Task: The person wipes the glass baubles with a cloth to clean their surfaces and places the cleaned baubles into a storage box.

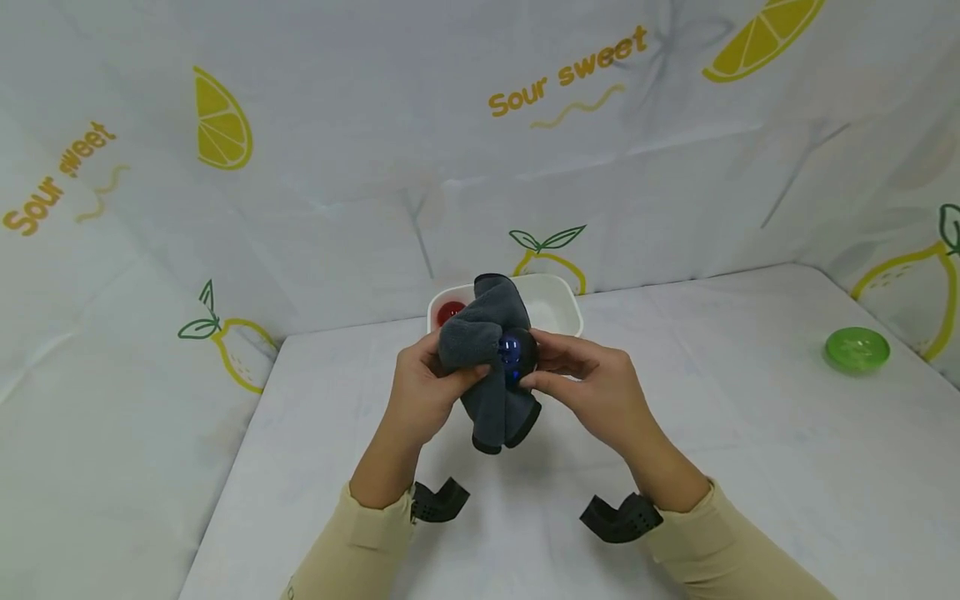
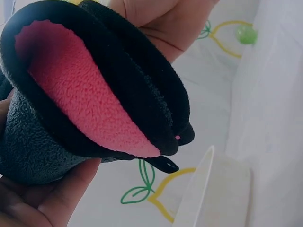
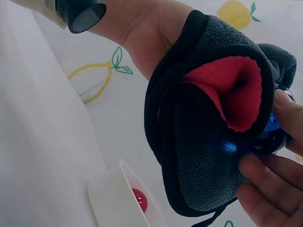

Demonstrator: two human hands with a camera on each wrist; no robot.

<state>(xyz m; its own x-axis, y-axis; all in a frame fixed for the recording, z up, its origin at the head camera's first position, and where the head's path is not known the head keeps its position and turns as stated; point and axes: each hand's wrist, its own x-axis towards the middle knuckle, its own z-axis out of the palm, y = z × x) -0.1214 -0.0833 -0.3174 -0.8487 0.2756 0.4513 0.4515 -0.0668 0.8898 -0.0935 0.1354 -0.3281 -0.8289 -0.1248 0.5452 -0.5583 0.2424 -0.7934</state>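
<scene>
The left hand (image 1: 422, 392) clutches a cloth (image 1: 487, 358); the right hand (image 1: 592, 392) pinches a ball (image 1: 516, 350) against it.

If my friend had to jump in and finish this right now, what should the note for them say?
Left hand: grips the folded dark grey fleece cloth with a red inner side, held up above the table.
Right hand: its fingers pinch the shiny dark blue ball, pressed against the cloth.
Behind the hands: the white rectangular plastic tub holds a small red ball. A round green translucent piece sits far right on the white lemon-print table cover.
Done: the blue ball is out of the tub and against the cloth.
Left, probably: finish rubbing the blue ball and set it down; the red ball waits in the tub.
</scene>
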